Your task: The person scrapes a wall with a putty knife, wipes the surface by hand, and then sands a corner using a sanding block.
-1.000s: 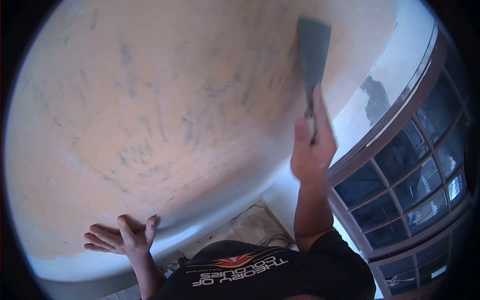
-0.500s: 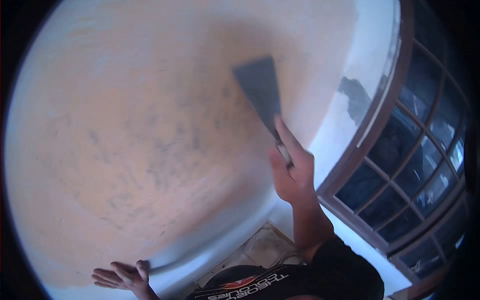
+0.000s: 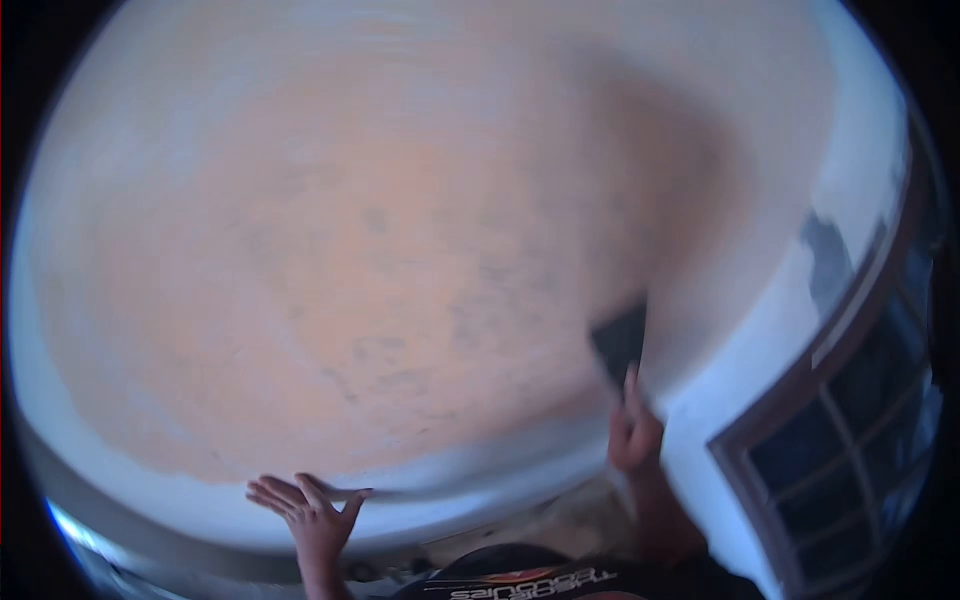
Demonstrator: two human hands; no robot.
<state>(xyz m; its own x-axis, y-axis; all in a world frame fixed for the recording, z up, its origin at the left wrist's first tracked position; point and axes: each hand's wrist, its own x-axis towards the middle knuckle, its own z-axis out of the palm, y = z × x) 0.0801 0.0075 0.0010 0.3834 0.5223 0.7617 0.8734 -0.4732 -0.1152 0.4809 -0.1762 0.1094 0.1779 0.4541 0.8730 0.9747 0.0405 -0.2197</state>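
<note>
A putty knife (image 3: 622, 342) with a broad dark blade is in my right hand (image 3: 636, 438), its blade pointing up and a finger laid along it. The blade overlaps the lower right of a large peach-coloured patch on the wall (image 3: 400, 230), which has scattered dark specks and smudges. My left hand (image 3: 318, 518) holds nothing. Its fingers are spread with the thumb out, near the lower edge of the patch, over the pale band of wall below it.
At the right is a brown-framed window (image 3: 830, 465) with several panes. A grey patch (image 3: 827, 262) marks the white wall beside its frame. Below, the dark printed shirt (image 3: 530, 578) of my own body shows, with a pale floor area (image 3: 540, 525) beyond it.
The view has turned, so the wall patch and window sit farther right. The putty knife is lower and farther right in the picture. My left hand appears higher, with fingers spread wider.
</note>
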